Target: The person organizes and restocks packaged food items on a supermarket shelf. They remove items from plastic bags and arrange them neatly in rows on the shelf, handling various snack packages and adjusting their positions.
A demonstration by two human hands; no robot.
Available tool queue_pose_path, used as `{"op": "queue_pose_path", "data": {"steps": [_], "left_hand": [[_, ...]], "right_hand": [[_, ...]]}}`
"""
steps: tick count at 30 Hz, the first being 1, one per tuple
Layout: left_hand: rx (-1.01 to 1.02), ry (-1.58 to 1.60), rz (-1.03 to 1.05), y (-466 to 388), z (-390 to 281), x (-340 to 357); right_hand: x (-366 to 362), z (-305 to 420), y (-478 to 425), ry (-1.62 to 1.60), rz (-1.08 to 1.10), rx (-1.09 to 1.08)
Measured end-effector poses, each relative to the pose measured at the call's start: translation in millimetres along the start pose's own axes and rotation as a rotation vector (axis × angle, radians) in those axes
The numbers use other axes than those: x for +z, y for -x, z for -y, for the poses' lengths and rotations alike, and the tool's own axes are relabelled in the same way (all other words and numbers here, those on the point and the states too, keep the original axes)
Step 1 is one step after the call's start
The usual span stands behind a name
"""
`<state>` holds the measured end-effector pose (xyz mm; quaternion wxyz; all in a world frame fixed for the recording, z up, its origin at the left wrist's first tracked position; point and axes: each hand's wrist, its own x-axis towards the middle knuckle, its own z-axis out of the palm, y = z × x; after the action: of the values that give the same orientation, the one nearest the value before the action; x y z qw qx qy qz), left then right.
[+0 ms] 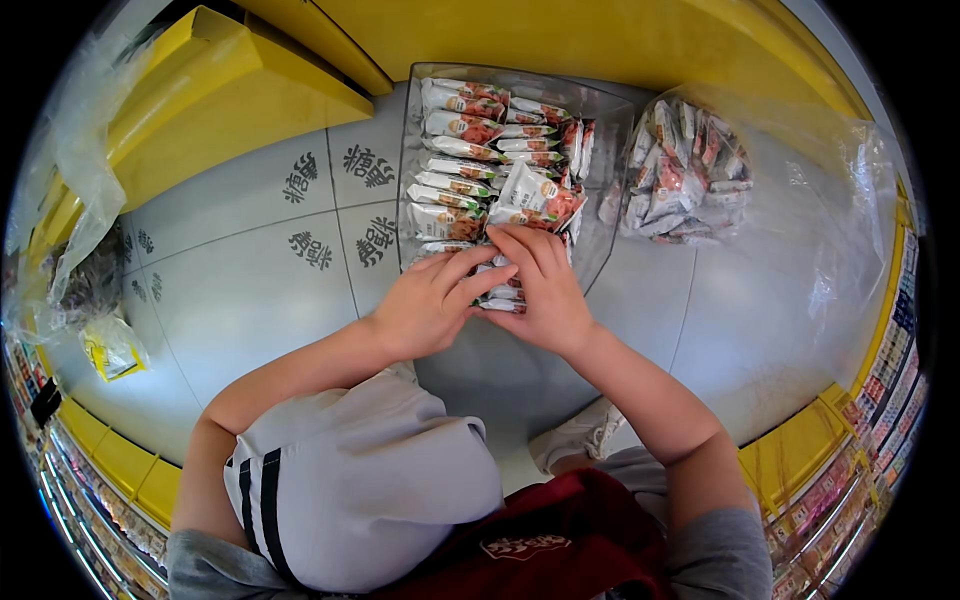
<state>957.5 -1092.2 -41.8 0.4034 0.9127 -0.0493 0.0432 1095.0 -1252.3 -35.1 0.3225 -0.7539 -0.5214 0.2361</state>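
Note:
A clear plastic bin (622, 142) stands on the floor before me, holding rows of small white snack packets (454, 166) with red and green print. One packet (525, 193) lies tilted on top of the others. My left hand (439, 300) rests on packets at the bin's near end, its fingers pointing right. Close against it, my right hand (544, 289) curves around the near packets of the middle row, thumb below and fingers above. The fingertips of both hands nearly meet. What lies under the palms is hidden, so a firm hold cannot be told.
An open clear plastic bag (810, 202) with more packets (675, 184) lies right of the bin. Yellow display bases (225, 97) edge the tiled floor (247, 300). Another clear bag (94, 277) and a small yellow-printed bag (112, 349) are at left. Stocked shelves (814, 525) run along the lower rim.

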Motion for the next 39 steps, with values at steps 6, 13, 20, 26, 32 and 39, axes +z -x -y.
{"op": "queue_pose_path", "data": {"steps": [6, 13, 20, 26, 32, 39], "left_hand": [[0.008, -0.002, 0.151, -5.7, 2.7, -6.9], [-0.068, -0.226, 0.239, -15.6, -9.3, -4.2], [-0.064, -0.194, 0.177, -14.1, -6.6, 0.6], [-0.130, -0.262, -0.087, -8.2, -0.6, -21.4], [-0.170, -0.313, -0.021, -14.3, -7.8, -24.8], [-0.138, -0.311, 0.059, -3.6, -4.3, -10.2]], "right_hand": [[-16.5, 1.0, -4.4, -0.122, 0.012, -0.044], [-43.9, 0.1, -36.0, 0.049, -0.016, 0.066], [-33.8, -0.9, -56.4, 0.364, 0.094, 0.340], [-14.2, 2.9, -22.1, 0.270, 0.000, 0.172], [-14.6, 4.4, -22.2, 0.251, -0.022, 0.117], [-15.4, -3.9, -20.7, -0.042, -0.099, 0.211]]}}
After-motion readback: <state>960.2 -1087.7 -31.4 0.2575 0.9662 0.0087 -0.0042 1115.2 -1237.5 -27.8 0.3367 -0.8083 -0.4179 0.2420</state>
